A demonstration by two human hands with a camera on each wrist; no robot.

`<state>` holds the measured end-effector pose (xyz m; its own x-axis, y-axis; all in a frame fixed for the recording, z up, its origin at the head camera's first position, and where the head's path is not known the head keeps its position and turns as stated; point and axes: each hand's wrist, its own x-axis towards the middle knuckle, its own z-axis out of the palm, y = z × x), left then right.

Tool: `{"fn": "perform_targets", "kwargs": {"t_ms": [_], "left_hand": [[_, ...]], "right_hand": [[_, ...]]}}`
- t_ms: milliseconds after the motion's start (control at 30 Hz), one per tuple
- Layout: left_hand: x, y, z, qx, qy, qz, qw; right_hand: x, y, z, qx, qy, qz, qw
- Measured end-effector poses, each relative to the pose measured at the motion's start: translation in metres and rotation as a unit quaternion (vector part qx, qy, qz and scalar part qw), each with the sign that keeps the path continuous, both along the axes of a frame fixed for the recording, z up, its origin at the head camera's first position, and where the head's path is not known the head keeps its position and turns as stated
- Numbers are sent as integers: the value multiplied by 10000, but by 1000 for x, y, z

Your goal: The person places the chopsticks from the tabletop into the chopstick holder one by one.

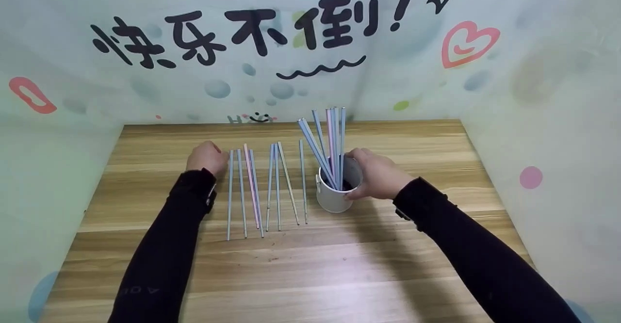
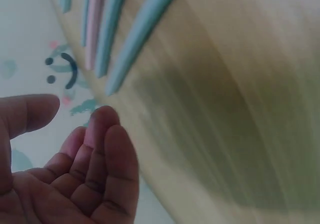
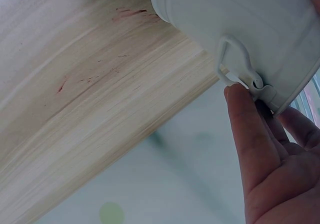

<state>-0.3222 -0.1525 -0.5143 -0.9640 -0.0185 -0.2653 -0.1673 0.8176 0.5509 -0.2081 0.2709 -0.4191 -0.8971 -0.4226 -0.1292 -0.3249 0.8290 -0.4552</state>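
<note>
A white bucket [image 1: 334, 202] stands on the table, with several blue sticks [image 1: 318, 148] and a pink one leaning upright inside it. The right hand [image 1: 383, 173] grips its right side, thumb at the front rim; the right wrist view shows fingers of this hand [image 3: 272, 159] by the handle of the bucket [image 3: 200, 16]. Left of the bucket, several thin sticks [image 1: 241, 192], mostly blue with one pink, lie roughly parallel. Beside the upper end of the leftmost stick, the left hand [image 1: 207, 158] holds nothing. In the left wrist view its fingers are loosely bent near a blue stick [image 2: 142, 39].
The wooden table [image 1: 271, 284] ends at a printed backdrop [image 1: 204, 100] with black writing and a smiling face. Pale side walls stand left and right. Small reddish marks [image 3: 61, 86] show on the wood.
</note>
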Motion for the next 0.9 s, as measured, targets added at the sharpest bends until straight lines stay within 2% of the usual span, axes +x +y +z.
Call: {"fn": "perform_targets", "kwargs": {"t_ms": [100,167,200,233,267,300,333,433,467,533,567,633,667,867,900], "left_hand": [[-15,-7,-30,-35,-47,-66,10000],[-27,-11,-52,-88,70,-54,9999],[-28,-10,-55,-98,57,-46,9999],[-23,-5,-49,-34,0,-34,10000],[-25,-5,-54,-28,66,-5,10000],[-25,-3,-54,-25,28,13,10000],[-21,0,-47,30,-19,-10,10000],[-18,5,-45,40,-131,72,9999],[-22,4,-52,-38,-151,118,9998],[-23,5,-54,-57,-180,98,9998],[-26,5,-60,-104,-166,126,9997],[-28,4,-64,-76,-129,66,9999],[-23,6,-58,-2,-108,-4,9999],[-22,9,-59,-66,5,-70,10000],[-27,8,-66,-148,33,-52,9999]], "right_hand": [[1,0,0,-26,9,-24,10000],[1,0,0,-38,27,-25,10000],[1,0,0,-46,34,-26,10000],[1,-1,0,-53,44,-29,10000],[1,0,0,-59,49,-33,10000],[1,0,0,-52,58,-31,10000],[1,0,0,-46,55,-35,10000],[2,-1,1,-29,35,-53,10000],[2,-1,1,-21,27,-55,10000],[2,-1,3,-16,7,-69,10000],[3,-1,3,-8,-2,-79,10000],[3,-1,4,2,-14,-94,10000],[4,0,4,0,-23,-100,9999],[3,-1,3,25,-17,-98,9999],[3,-1,3,32,-15,-104,9999]]}}
